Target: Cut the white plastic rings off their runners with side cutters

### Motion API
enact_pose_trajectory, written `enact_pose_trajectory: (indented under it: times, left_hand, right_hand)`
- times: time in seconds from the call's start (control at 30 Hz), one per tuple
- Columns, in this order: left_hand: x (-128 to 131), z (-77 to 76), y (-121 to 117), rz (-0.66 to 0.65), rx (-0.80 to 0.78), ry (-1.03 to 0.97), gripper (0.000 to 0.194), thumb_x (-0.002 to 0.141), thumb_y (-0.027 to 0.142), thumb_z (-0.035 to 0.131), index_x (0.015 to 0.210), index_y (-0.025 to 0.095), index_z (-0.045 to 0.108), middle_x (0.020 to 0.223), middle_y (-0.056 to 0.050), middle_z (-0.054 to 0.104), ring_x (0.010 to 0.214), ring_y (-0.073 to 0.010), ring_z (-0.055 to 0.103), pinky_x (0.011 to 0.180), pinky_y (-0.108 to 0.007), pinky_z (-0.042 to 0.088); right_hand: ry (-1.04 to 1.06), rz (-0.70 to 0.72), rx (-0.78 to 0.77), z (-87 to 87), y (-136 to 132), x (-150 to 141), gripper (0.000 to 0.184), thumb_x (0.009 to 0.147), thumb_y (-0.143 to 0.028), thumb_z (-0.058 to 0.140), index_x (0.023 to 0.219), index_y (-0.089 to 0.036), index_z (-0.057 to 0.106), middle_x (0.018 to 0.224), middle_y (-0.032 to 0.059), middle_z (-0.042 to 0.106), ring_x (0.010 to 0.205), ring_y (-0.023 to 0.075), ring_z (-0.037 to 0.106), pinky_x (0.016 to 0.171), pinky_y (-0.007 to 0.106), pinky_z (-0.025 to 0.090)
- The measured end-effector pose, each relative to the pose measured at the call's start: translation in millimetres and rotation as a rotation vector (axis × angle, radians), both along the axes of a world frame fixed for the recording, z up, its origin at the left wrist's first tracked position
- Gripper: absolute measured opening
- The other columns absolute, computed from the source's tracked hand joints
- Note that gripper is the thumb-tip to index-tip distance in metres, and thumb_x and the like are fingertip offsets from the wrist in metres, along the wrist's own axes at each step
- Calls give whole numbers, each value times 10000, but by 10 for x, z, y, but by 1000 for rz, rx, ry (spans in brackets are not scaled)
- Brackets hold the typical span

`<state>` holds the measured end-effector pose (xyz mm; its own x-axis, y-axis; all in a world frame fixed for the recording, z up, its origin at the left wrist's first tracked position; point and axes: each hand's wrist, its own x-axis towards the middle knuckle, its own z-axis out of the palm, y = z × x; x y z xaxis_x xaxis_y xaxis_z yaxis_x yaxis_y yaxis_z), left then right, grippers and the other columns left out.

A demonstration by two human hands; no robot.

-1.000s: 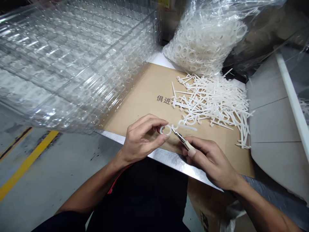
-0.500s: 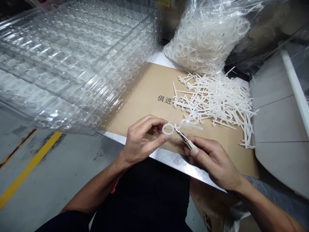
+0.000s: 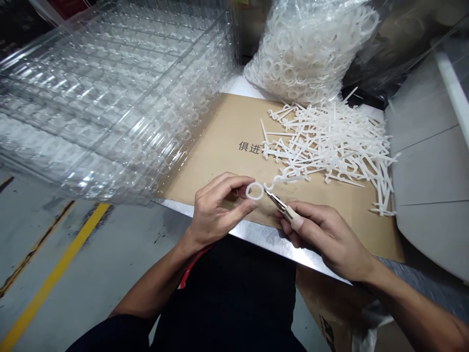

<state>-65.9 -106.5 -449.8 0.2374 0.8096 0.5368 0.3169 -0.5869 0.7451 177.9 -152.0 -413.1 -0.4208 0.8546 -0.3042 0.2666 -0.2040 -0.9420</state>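
White plastic ring [image 3: 254,191] stays pinched in my left hand [image 3: 220,210], fingers narrow on it, above the cardboard sheet [image 3: 216,156]. My right hand [image 3: 326,239] grips small pliers [image 3: 281,208], tips just beside the ring; little has shifted.

The view has swung: the cardboard sheet [image 3: 208,161] and pile of white plastic pieces [image 3: 330,142] now sit further toward 2 o'clock.
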Motion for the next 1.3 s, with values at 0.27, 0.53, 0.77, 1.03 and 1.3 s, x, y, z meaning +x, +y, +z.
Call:
enact_pose_trajectory:
  times: [0.27, 0.53, 0.77, 1.03, 1.3]
  left_hand:
    - [-1, -4, -6, 0, 18, 2, 306, 860, 211, 838, 1148, 179, 737, 932, -48, 737, 816, -141, 673, 699, -256, 545]
    - [-5, -18, -14, 17, 33, 5, 291, 894, 328, 814, 1147, 201, 743, 908, -44, 743, 789, -148, 678, 694, -273, 557]
    - [-3, -17, -24, 22, 47, -5, 291, 892, 310, 818, 1145, 190, 741, 906, -42, 749, 799, -141, 689, 715, -267, 574]
    - [-1, -16, -41, 28, 49, -4, 287, 888, 304, 822, 1140, 188, 747, 901, -42, 763, 798, -140, 703, 711, -257, 579]
    - [-3, -37, -38, 12, 79, -9, 291, 882, 275, 828, 1139, 165, 746, 886, -44, 758, 787, -135, 705, 703, -243, 583]
  right_hand:
    - [-16, 13, 30, -6, -8, 2, 336, 1082, -468, 485, 939, -207, 640, 780, 12, 574, 672, 167, 519, 601, 301, 400]
    - [-33, 17, 70, 10, 17, -12, 291, 1073, -410, 493, 941, -202, 649, 784, 14, 574, 691, 172, 520, 621, 295, 411]
    - [-30, 29, 70, 4, 1, -9, 276, 1073, -418, 497, 962, -210, 641, 805, 10, 576, 711, 173, 517, 641, 307, 407]
    - [-7, 14, 24, -23, -18, -16, 334, 1086, -480, 483, 962, -213, 643, 830, 22, 602, 707, 172, 520, 616, 308, 403]
    - [1, 8, -17, -37, -40, 6, 373, 1081, -538, 489, 1051, -208, 660, 882, 30, 637, 710, 163, 532, 613, 299, 421]
